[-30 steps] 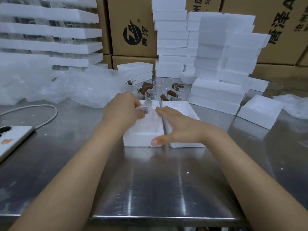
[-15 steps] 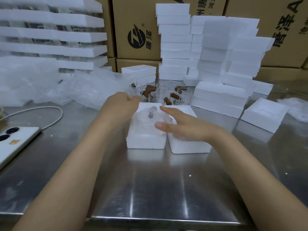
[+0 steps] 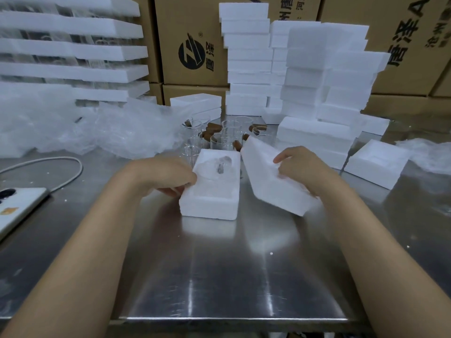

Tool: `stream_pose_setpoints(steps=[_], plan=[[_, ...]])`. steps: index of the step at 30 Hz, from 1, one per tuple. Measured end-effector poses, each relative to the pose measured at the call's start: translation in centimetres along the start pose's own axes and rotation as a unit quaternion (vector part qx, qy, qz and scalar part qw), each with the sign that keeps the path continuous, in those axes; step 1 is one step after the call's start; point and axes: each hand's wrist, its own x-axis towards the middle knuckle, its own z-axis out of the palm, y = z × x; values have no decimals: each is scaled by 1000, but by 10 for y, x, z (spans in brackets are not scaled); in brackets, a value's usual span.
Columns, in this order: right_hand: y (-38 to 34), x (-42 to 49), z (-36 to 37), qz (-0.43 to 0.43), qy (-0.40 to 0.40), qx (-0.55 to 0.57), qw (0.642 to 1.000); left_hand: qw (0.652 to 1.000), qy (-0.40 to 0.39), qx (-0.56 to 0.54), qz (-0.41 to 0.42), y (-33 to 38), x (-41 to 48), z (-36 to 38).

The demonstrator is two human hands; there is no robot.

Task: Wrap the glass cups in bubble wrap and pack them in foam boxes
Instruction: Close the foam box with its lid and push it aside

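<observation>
So we were partway through one box here, by the look of it. Nearest on the steel table [image 3: 219,276] sat the open foam box [image 3: 207,208]. Our left hand [image 3: 168,176] had its fingers curled against the box's left wall, gripping it to keep it put. The wrapped glass cup [image 3: 220,167] was lying in the box's hollow with bubble wrap around it, so wrapping and loading looked done for this one.

Our right hand [image 3: 305,169] was gripping the foam lid [image 3: 266,186], thumb on top and fingers round its edge. The lid was tilted, just beside the box's right side and not on it yet. Closing it up was the bit left here, we'd guess.

Behind the box a bunch of bare glass cups [image 3: 225,140] stood unwrapped, some with brown handles, so plenty more to go. Left of those lay a heap of bubble wrap [image 3: 109,132]. Further back were stacks of foam boxes [image 3: 317,81] against cardboard cartons [image 3: 195,45]. Whether those stacks were filled, we couldn't tell.
</observation>
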Motion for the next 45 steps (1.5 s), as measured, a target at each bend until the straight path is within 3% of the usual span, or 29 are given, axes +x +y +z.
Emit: stream_pose_setpoints(steps=[2,5,7,9,10,12,14,16,25,33,37,40,45], plan=[[0,-1,-6,7,1,146,989,999,-23,-9,26,-2,-2,-2],[2,-4,-10,-30,-32,327,944,996,-33,-7,80,-5,-1,-4],[3,-6,-8,-77,-71,424,900,991,46,6,123,-3,5,1],[3,-5,-5,-97,-98,494,859,963,195,24,187,2,8,5],[3,-4,-3,-96,-104,522,841,951,217,14,222,3,8,3],[2,-3,2,-77,-112,562,816,966,111,-3,233,3,5,-2],[0,-3,7,-44,-108,556,823,981,-28,47,188,-1,-2,-5],[-1,-4,10,-22,-107,528,842,979,-71,79,173,-6,-1,-3],[-5,-5,12,-8,-87,495,865,974,63,108,192,-3,6,-2],[-7,-3,13,-26,-71,425,902,976,70,128,161,-1,3,0],[-8,-4,10,-13,-23,396,918,970,9,228,86,-9,2,-3],[-9,0,8,-7,71,439,895,974,-42,208,74,-14,4,-5],[-9,0,3,-16,148,499,854,979,36,170,102,-10,9,0]])
